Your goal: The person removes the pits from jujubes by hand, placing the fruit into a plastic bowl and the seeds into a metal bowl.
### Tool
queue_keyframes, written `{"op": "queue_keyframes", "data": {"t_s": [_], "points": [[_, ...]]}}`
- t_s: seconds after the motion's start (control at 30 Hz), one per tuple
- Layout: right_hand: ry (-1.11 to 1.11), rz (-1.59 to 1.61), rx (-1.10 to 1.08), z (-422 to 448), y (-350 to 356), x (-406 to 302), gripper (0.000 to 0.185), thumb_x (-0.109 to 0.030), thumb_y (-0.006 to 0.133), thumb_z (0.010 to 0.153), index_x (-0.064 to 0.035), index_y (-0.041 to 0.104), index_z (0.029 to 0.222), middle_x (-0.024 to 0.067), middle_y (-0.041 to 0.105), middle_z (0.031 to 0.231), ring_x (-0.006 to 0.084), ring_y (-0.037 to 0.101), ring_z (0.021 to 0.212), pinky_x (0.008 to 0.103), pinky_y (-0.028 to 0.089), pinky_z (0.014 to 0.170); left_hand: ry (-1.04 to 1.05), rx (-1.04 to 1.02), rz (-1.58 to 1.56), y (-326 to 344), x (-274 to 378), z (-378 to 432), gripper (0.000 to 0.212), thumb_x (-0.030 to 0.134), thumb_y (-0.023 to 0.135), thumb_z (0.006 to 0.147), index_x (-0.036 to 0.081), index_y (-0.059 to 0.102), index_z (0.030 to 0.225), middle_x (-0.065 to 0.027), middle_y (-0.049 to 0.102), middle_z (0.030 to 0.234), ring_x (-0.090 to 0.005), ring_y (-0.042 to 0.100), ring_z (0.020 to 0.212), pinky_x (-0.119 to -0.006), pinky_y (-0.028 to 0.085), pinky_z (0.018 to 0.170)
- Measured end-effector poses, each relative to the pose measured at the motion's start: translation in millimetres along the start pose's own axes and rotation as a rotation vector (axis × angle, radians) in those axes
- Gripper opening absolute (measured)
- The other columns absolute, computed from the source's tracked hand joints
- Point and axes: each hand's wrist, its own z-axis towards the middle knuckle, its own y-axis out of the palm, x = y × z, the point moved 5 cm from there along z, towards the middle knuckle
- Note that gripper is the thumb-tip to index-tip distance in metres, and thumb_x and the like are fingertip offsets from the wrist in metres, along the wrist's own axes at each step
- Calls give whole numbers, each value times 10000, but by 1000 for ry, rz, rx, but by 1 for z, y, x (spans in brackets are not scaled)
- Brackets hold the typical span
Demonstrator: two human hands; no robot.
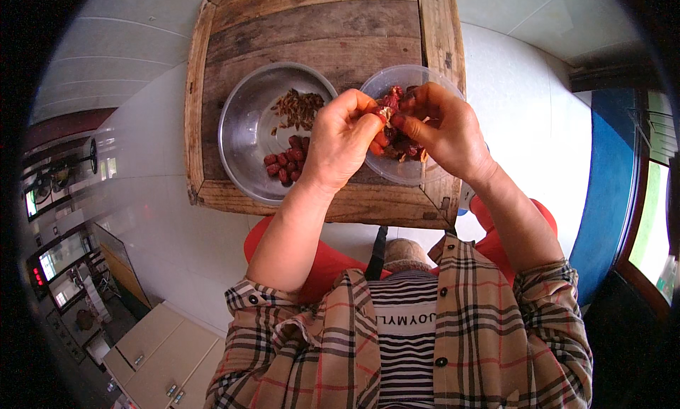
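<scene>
Over a clear plastic bowl (393,175), my left hand (345,138) and my right hand (451,127) meet at the fingertips. Between them they pinch a torn red date (387,112) whose pale flesh shows. Torn red date pieces (406,148) lie in the plastic bowl below, partly hidden by my fingers. To the left is a stainless steel basin (239,138). It holds whole red dates (284,162) near its lower side and a heap of brown date pits (298,108) higher up. My left hand and forearm cover part of the basin's right side.
Both containers stand on a square wooden table (313,31) with a raised frame edge. My red-clad knees are under its near edge. A pale cabinet (164,356) stands at the lower left, and a blue wall panel (605,185) is at the right.
</scene>
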Motion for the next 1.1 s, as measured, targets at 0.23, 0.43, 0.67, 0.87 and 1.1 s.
{"op": "queue_keyframes", "data": {"t_s": [0.23,0.43,0.67,0.87,1.1], "points": [[-341,-355,10,-6,2,-18,140,-35,648,745,4,603,871,201,607,824,414,592,760,422,493,652,75,67,134,0,-6,0,130,-82,536,820,-39,572,938,-52,623,827,-100,596,734,-244,506,635],[-254,-325,11,-3,1,-17,116,-50,618,766,21,609,857,220,618,823,405,609,779,417,497,670,141,115,188,2,-7,-1,210,-77,589,767,-59,586,976,-69,651,823,-81,605,737,-231,504,647],[-216,-371,46,-3,-1,-20,104,-67,594,772,20,602,828,245,609,793,425,606,774,435,493,657,416,162,414,18,4,-10,209,-107,595,708,-41,547,901,-156,572,874,-287,622,770,-343,521,681],[-162,-440,11,-2,0,-12,111,-74,610,753,25,580,795,234,588,734,383,592,698,424,479,614,555,143,604,23,5,-13,258,-99,590,677,-27,529,918,-187,553,895,-374,571,819,-411,479,712],[-146,-414,-55,4,-1,-4,170,-118,647,723,15,590,814,240,599,732,417,606,712,443,489,625,549,122,609,25,0,-13,268,-97,595,664,-25,524,913,-194,544,885,-393,562,810,-424,475,700]]}}
